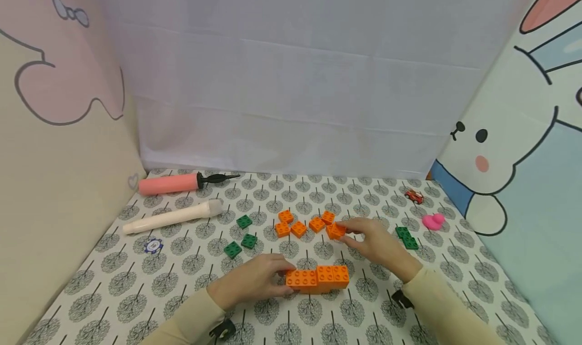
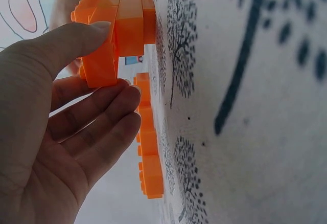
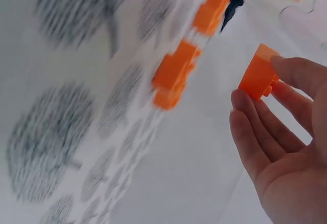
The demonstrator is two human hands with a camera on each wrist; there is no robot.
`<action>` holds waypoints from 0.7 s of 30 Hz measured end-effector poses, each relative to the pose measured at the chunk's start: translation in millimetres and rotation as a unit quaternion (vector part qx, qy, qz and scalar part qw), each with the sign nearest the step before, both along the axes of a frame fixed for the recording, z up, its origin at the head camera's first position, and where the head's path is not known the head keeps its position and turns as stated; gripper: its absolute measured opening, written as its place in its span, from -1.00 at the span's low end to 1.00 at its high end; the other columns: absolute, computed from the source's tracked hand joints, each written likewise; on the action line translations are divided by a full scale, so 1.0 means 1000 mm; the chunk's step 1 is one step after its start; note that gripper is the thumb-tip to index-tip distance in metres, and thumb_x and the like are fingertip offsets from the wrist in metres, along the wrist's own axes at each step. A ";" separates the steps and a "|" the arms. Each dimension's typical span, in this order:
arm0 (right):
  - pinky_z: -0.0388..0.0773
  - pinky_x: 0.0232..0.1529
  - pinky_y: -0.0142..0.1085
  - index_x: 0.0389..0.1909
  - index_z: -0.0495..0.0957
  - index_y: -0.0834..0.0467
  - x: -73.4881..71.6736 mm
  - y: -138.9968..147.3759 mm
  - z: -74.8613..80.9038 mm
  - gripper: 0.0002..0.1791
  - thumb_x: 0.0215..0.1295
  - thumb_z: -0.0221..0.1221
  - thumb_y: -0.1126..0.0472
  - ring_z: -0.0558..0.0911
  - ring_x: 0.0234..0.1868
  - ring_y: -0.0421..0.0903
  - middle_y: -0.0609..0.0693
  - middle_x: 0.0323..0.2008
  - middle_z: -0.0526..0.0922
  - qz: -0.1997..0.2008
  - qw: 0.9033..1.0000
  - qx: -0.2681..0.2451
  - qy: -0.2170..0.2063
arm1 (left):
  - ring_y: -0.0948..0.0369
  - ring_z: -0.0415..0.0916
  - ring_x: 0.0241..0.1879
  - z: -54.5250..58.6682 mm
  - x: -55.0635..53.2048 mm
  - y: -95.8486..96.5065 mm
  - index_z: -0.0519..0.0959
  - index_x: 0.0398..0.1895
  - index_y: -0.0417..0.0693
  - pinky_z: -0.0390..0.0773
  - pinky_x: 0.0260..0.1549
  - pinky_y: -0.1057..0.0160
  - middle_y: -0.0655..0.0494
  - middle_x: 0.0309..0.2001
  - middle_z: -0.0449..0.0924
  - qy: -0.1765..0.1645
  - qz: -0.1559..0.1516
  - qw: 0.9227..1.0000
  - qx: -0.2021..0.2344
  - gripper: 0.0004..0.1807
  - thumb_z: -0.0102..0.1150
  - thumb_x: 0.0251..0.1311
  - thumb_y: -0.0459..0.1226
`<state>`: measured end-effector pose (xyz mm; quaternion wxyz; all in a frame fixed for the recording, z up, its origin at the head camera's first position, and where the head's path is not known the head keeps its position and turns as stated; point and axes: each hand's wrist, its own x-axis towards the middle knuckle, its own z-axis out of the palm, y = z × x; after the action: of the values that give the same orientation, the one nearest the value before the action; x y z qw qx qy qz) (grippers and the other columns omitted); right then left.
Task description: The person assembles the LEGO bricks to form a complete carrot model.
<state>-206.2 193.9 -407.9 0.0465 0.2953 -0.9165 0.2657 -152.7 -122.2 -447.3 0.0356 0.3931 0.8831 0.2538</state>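
Note:
My left hand (image 1: 255, 280) grips the left end of an assembly of orange building blocks (image 1: 301, 278), thumb on one side and fingers on the other. In the left wrist view the assembly (image 2: 130, 24) appears stepped, built of several stacked blocks. My right hand (image 1: 374, 240) pinches a small orange block (image 1: 337, 231) between thumb and fingertips. The right wrist view shows this block (image 3: 259, 73) lifted off the cloth, its studs towards the palm. Several loose orange blocks (image 1: 298, 229) lie just beyond the hands, studs up.
Green blocks lie left (image 1: 233, 249) and right (image 1: 410, 243). Further left are a white stick (image 1: 173, 218), a pink pump (image 1: 168, 184) and a poker chip (image 1: 153, 245). A pink duck (image 1: 433, 222) and a red toy car (image 1: 414, 196) sit at the right. Fabric walls (image 1: 291, 82) enclose the table.

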 end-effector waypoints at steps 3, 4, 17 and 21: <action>0.63 0.07 -0.04 0.19 0.62 0.01 0.017 -0.012 0.004 -0.59 0.33 0.30 0.10 0.64 0.08 -0.02 -0.05 0.09 0.67 0.034 0.999 -0.016 0.004 | 0.43 0.54 -0.13 0.000 0.000 0.000 0.63 0.11 0.03 0.58 -0.06 0.46 0.26 -0.06 0.63 -0.002 0.004 1.000 -0.001 -0.54 0.36 0.18 -0.02; 0.62 0.09 -0.04 0.19 0.61 -0.01 0.021 -0.016 0.005 -0.59 0.33 0.29 0.10 0.63 0.10 -0.03 -0.06 0.09 0.67 0.045 0.999 -0.022 0.003 | 0.43 0.54 -0.13 0.000 0.000 0.000 0.62 0.11 0.02 0.58 -0.07 0.46 0.26 -0.06 0.64 -0.002 0.004 1.000 -0.002 -0.53 0.36 0.18 -0.02; 0.63 0.05 -0.27 0.17 0.63 -0.02 0.051 -0.039 0.000 -0.62 0.35 0.27 0.08 0.62 0.05 -0.19 -0.15 0.09 0.64 0.158 0.987 -0.028 -0.002 | 0.42 0.55 -0.13 -0.001 0.000 0.000 0.62 0.12 0.03 0.58 -0.08 0.46 0.26 -0.06 0.64 0.002 0.006 1.000 -0.003 -0.53 0.36 0.18 -0.01; 0.61 0.09 -0.24 0.16 0.64 0.00 0.052 -0.040 -0.003 -0.62 0.33 0.29 0.09 0.62 0.06 -0.18 -0.14 0.08 0.65 0.167 0.985 -0.027 0.019 | 0.43 0.54 -0.14 0.000 0.000 0.000 0.62 0.12 0.02 0.58 -0.09 0.47 0.25 -0.06 0.64 0.001 0.004 1.000 0.000 -0.53 0.36 0.17 -0.03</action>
<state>-154.5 154.3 -410.9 0.0271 0.4482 -0.8457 0.2884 -152.7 -122.5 -447.7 0.0341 0.3894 0.8849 0.2533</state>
